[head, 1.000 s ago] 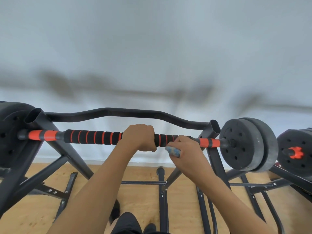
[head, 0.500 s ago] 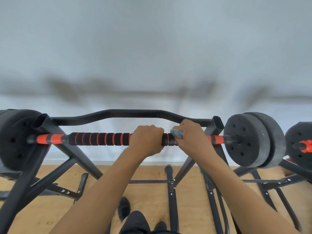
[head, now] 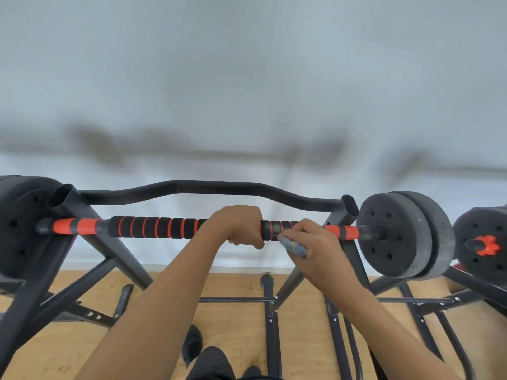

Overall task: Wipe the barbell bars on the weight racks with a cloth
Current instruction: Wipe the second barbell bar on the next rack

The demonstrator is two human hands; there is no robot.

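Note:
A barbell bar [head: 153, 227] with black foam grip and orange rings lies across a black rack [head: 90, 229], with dark weight plates [head: 397, 234] on its right end and more on the left [head: 19, 223]. My left hand [head: 237, 226] grips the bar near its middle, fingers curled round it. My right hand [head: 312, 242] holds a bunched blue cloth [head: 293, 246] against the bar's right part, just left of the orange section.
A bent black bar [head: 197, 187] runs behind, along the rack's top. Another weight with an orange collar [head: 484, 244] sits at far right. Rack legs and cross-struts [head: 238, 298] stand on the wooden floor; my dark shoes [head: 192, 344] are below. A pale wall fills the background.
My right hand with the cloth rolled from the top of the bar down to its near side. The left hand kept its grip. The view shifted slightly.

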